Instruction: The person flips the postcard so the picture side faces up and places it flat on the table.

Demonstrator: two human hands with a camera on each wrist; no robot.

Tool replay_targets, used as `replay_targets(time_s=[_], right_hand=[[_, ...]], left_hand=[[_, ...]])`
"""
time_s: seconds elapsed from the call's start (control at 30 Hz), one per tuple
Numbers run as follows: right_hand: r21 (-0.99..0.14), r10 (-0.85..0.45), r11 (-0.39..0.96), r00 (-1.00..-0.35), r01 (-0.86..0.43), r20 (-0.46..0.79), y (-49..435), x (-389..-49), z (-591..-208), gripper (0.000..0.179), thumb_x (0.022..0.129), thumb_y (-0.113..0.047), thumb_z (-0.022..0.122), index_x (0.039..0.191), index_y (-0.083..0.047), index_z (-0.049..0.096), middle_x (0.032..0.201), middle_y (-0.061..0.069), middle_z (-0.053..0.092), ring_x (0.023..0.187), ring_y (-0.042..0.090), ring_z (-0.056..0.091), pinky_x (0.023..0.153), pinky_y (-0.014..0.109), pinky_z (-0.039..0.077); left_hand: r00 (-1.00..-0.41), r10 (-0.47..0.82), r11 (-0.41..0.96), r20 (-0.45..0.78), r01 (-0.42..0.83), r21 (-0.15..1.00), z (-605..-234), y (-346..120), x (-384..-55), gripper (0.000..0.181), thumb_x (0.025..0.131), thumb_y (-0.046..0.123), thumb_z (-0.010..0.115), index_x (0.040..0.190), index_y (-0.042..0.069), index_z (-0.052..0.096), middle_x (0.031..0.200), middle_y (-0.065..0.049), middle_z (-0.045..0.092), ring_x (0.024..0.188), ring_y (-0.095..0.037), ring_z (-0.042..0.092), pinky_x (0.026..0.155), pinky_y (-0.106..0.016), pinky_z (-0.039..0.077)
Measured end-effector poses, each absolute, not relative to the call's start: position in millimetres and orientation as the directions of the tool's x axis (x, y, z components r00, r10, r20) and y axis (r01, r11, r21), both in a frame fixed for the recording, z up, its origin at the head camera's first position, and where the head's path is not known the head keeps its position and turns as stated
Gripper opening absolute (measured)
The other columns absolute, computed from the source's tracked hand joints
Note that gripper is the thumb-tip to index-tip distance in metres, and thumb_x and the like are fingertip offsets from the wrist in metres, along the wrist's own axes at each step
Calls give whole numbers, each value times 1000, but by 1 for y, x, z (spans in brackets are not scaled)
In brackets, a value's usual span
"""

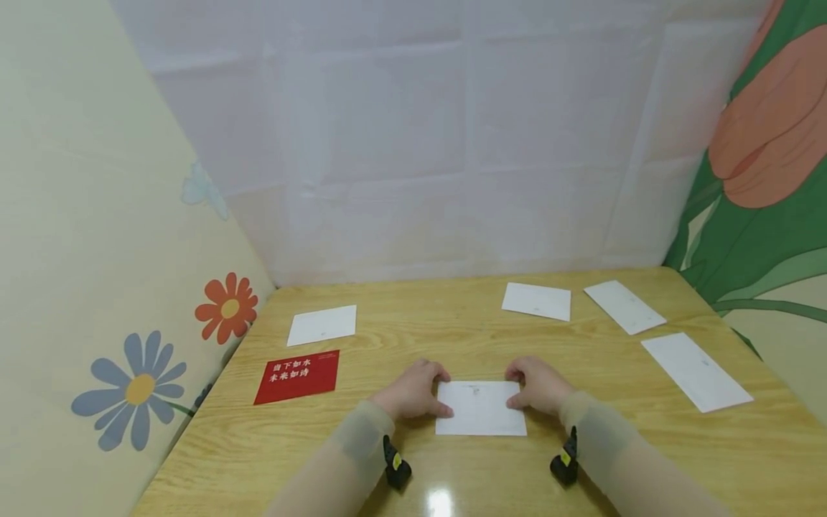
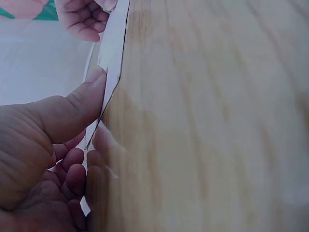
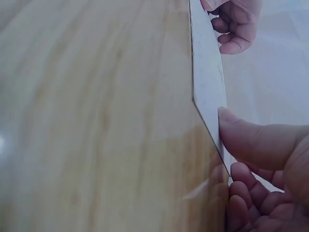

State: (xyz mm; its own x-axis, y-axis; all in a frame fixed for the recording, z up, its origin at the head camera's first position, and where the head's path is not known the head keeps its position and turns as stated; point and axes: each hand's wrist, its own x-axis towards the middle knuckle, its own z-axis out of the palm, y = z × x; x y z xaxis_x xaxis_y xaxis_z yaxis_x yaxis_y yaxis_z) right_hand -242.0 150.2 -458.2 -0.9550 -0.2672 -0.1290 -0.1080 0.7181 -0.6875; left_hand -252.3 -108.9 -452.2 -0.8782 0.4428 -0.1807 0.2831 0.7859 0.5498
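A white card (image 1: pixel 481 413) with a small faint mark near its far edge lies at the front middle of the table, between the two hands. The left hand (image 1: pixel 415 391) holds its left edge, thumb on the top face and the other fingers curled at the side, as the left wrist view shows. On the opposite edge, the right hand (image 1: pixel 541 388) grips the card the same way; its thumb (image 3: pixel 251 140) shows in the right wrist view. Whether any fingertips reach under the card cannot be made out.
On the left of the wooden table (image 1: pixel 426 337) lie a red card (image 1: pixel 300 384) with white writing and a white card (image 1: pixel 323 324) behind it. Toward the right are three more: one at the back (image 1: pixel 538 301), and two slanted cards (image 1: pixel 623 306) nearer the right edge.
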Motion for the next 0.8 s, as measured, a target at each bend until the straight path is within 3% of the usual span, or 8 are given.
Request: replay_targets(time_s=[0.8], right_hand=[[-685,-265,722,-952,-92,-151,151,-241,-460,32,75,-11,82,101,-8,65,104,6,53,97,22,50,90,44,42]], left_hand=[[-870,462,770,-171,298,564,-452,-111,-253,48,72,28,86,105,10,57,108,-3,52,103,-21,48,96,-43,40]])
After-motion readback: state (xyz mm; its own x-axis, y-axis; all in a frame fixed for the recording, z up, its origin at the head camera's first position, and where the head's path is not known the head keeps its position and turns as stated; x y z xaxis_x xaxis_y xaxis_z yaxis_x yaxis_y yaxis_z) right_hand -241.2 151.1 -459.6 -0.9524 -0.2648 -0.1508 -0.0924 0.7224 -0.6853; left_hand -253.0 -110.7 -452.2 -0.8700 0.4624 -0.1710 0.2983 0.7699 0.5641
